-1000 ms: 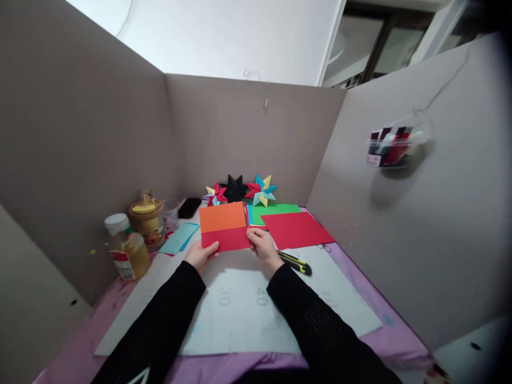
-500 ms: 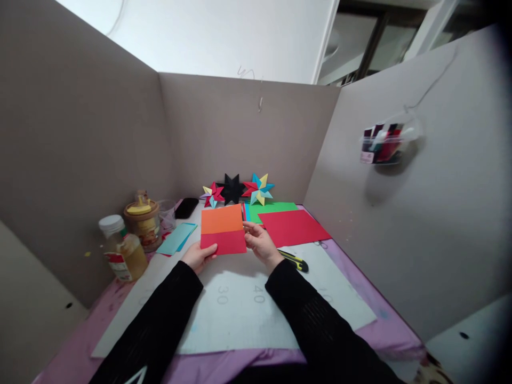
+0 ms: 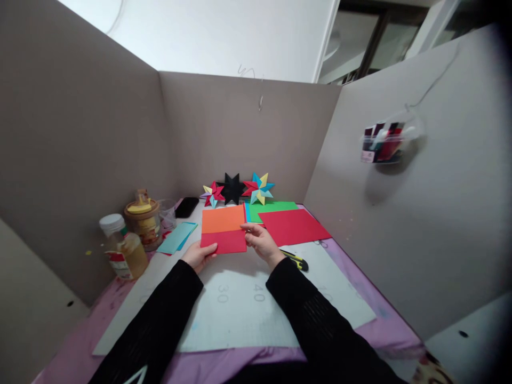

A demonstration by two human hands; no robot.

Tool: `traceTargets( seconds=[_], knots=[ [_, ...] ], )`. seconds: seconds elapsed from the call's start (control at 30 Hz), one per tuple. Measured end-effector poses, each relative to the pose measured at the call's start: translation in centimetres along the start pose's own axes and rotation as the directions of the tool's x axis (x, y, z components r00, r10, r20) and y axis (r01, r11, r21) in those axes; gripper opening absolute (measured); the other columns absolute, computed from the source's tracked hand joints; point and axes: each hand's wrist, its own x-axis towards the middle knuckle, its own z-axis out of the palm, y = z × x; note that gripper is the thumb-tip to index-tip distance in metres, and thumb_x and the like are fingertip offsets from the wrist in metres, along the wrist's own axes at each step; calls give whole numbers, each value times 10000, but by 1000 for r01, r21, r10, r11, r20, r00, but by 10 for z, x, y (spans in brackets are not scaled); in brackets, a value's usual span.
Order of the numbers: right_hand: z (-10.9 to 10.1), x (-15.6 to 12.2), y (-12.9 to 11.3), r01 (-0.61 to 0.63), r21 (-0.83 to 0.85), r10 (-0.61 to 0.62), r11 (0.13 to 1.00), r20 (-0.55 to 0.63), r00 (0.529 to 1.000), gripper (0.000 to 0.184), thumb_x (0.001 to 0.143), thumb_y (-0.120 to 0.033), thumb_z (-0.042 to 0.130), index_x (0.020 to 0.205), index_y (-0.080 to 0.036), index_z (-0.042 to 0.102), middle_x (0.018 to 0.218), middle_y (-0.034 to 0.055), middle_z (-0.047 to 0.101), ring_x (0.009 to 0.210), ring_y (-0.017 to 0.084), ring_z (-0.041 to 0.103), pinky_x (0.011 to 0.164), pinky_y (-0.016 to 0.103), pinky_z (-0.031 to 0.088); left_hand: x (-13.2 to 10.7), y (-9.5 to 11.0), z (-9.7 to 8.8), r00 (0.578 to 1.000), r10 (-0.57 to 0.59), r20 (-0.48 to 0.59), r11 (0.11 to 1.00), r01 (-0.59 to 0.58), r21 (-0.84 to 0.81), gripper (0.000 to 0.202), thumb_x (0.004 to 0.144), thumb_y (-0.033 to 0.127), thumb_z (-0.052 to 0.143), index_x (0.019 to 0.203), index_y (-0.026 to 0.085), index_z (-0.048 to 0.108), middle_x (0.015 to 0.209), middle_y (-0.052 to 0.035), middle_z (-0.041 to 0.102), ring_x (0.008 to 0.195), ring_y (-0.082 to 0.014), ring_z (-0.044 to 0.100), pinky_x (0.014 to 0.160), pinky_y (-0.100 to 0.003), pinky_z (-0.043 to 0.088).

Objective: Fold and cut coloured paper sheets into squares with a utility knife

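Observation:
Above the white board I hold an orange paper (image 3: 222, 219) and a red paper (image 3: 224, 243); the red one covers the lower half, its top edge running across the orange. At the red paper's lower left corner my left hand (image 3: 199, 256) is closed, thumb in front and fingers behind. My right hand (image 3: 260, 242) pinches the right edge, its index finger near the line where the two colours meet. A yellow and black box cutter (image 3: 296, 260) lies beside my right wrist, partly hidden by the sleeve.
Folded paper stars (image 3: 233, 188) stand against the back panel. Green paper (image 3: 276, 209) and a large red sheet (image 3: 294, 226) lie at right. Left are light blue papers (image 3: 176, 238), a phone (image 3: 186, 207), a bottle (image 3: 124, 248) and a lidded jar (image 3: 143, 221). A plastic tub (image 3: 382, 144) hangs on the right panel.
My right index finger has come slightly left over the front of the papers. The orange paper's upper edge has shifted a little right and down. My left hand keeps its place.

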Motion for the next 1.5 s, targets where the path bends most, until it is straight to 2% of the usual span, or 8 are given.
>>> traceTargets(
  seconds=[0.23,0.4,0.6,0.77,0.87,0.97,1.2,1.5],
  knots=[
    [-2,0,1,-20,-18,20,1000,-32,999,292,615,-328,729,879,-221,664,735,-7,578,523,75,430,496,213,359,-1,1,-1,1000,-11,9,1000,11,-13,281,660,117,720,929,115,640,902,-93,688,622,-104,647,531,-132,534],
    [-1,1,3,-15,-6,15,1000,-58,998,270,621,-331,721,854,-208,659,686,-14,567,517,80,440,495,220,369,-2,1,4,998,56,-22,998,-55,44,318,640,119,730,940,118,624,932,-96,683,667,-121,649,529,-151,527],
    [4,1,0,34,29,-32,999,-83,996,511,648,-333,699,1121,-251,522,880,18,577,604,98,504,484,205,384,5,-6,1,965,238,-114,970,-230,80,461,577,216,785,986,150,584,947,-80,674,736,-142,649,602,-202,530],
    [14,-3,-3,150,-165,-170,975,-118,978,302,694,-317,667,942,-237,514,905,19,558,741,128,523,604,231,440,7,-7,-1,933,325,-152,944,-312,107,497,558,280,792,982,139,577,979,-100,661,796,-175,649,660,-253,529],
    [19,-5,-4,159,-248,-198,956,-145,969,257,714,-336,644,911,-221,524,842,15,544,753,141,522,632,249,447,5,-6,0,929,342,-140,936,-325,133,521,549,316,791,986,134,574,975,-104,661,805,-193,648,676,-281,527],
    [20,-5,-4,158,-245,-205,957,-181,962,235,717,-345,640,884,-216,537,811,8,546,751,144,530,650,258,446,3,-6,1,928,350,-130,933,-332,142,535,545,332,790,995,137,575,971,-101,659,815,-200,644,684,-291,524],
    [19,-5,-6,187,-251,-238,950,-190,952,193,694,-327,662,819,-216,566,885,21,565,768,148,543,667,265,447,6,-7,-2,935,336,-110,937,-320,142,537,550,320,791,1006,135,575,958,-101,650,806,-193,638,690,-295,524],
    [18,-6,-8,176,-61,-184,982,-187,965,289,705,-283,653,933,-246,479,919,18,580,841,153,551,663,257,448,3,-5,1,934,344,-93,931,-326,166,537,549,339,787,998,136,575,908,-76,658,764,-181,636,656,-278,518]
  ],
)
